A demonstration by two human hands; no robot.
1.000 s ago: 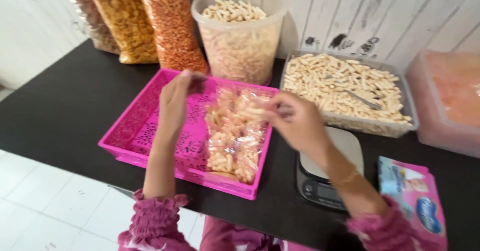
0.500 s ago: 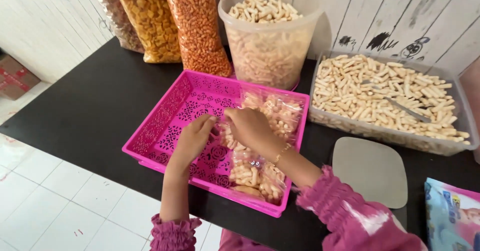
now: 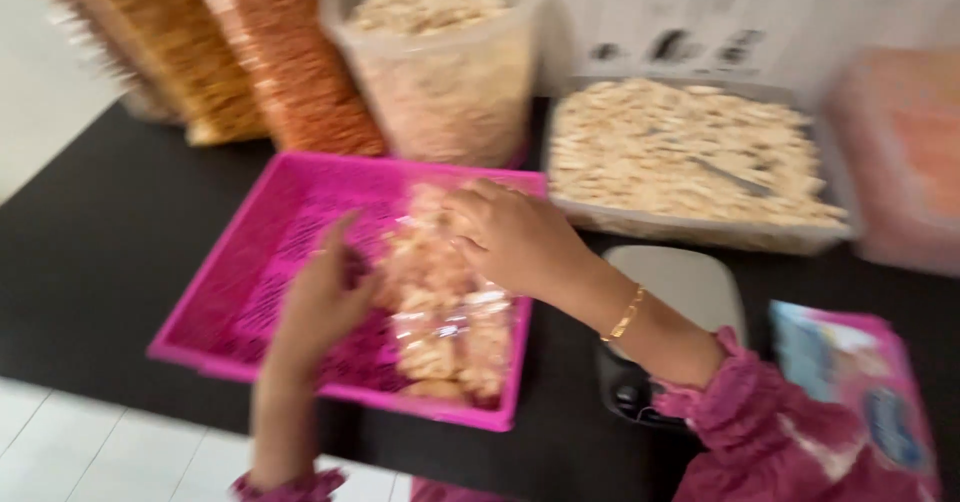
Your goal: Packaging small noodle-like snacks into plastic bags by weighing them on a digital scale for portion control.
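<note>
A pink plastic basket (image 3: 262, 252) sits on the black table (image 3: 95, 237). Clear packets of pale snacks (image 3: 450, 327) are stacked along its right side. My right hand (image 3: 512, 237) lies on the far end of the stack, and its fingers curl down onto the top packet. From the left, my left hand (image 3: 322, 302) reaches in with its fingers spread, and the fingertips touch the side of the packets. The whole view is blurred by motion.
Behind the basket stand a clear tub of snacks (image 3: 440, 72) and tall bags of orange snacks (image 3: 285, 62). An open tray of pale snack sticks (image 3: 690, 152) holds a scoop (image 3: 730, 177). A kitchen scale (image 3: 685, 287), a pink packet (image 3: 855, 382) and a pinkish box (image 3: 900, 152) lie at the right.
The view has shifted and blurred. My right hand has slid to the far end of the packet stack, and my left hand has drawn back a little to its left side.
</note>
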